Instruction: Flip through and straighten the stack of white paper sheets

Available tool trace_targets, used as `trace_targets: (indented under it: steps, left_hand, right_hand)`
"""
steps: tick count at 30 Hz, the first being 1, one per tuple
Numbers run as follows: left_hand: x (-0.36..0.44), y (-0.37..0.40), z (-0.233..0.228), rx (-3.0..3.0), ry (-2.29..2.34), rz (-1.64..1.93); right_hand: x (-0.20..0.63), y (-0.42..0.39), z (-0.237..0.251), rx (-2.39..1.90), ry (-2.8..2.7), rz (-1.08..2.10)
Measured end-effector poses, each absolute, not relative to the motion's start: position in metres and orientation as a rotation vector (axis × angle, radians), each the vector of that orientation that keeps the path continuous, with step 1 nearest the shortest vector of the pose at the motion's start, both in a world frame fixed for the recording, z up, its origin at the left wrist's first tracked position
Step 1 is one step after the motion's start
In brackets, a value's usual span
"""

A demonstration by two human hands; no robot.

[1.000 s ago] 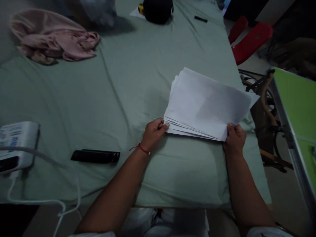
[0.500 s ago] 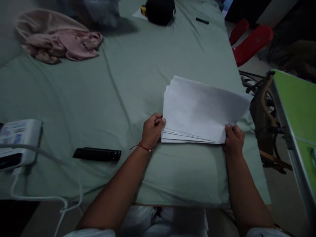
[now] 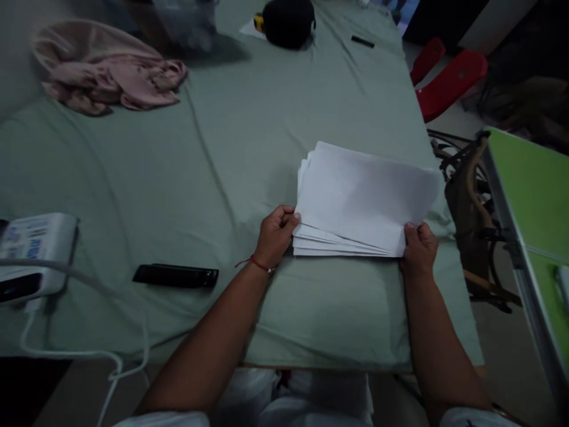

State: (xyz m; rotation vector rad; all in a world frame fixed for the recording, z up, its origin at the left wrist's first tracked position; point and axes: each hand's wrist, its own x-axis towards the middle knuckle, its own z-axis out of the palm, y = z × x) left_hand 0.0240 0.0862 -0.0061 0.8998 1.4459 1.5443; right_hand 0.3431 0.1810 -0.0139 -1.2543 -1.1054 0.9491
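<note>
Green cloth (image 3: 222, 166) covers the table across most of the frame. Right of centre lies a stack of white paper (image 3: 364, 198) (edges fanned), gripped at its near corners by the left hand (image 3: 274, 237) and right hand (image 3: 418, 249).

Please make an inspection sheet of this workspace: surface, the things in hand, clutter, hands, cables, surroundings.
Surface: table covered by a wrinkled pale green cloth.
Things in hand: stack of white paper, sheets fanned unevenly, resting on the cloth near the front edge.
Clutter: pink garment far left; black bar-shaped object; white device at left edge; black round object and small black item at far end.
Hands: left hand grips the stack's near left corner; right hand grips the near right corner.
Cables: white cable runs from the white device over the front edge.
Surroundings: red chair; green board to the right.
</note>
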Motion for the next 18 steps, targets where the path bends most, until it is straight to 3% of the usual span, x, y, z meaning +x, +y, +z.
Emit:
trace_targets:
  steps: [18]
  left_hand:
    - [0.0258, 0.0844, -0.0033, 0.908, 1.426, 1.514]
  right_hand:
    - [0.3427, 0.1829, -0.014, -1.243, -1.042, 0.938]
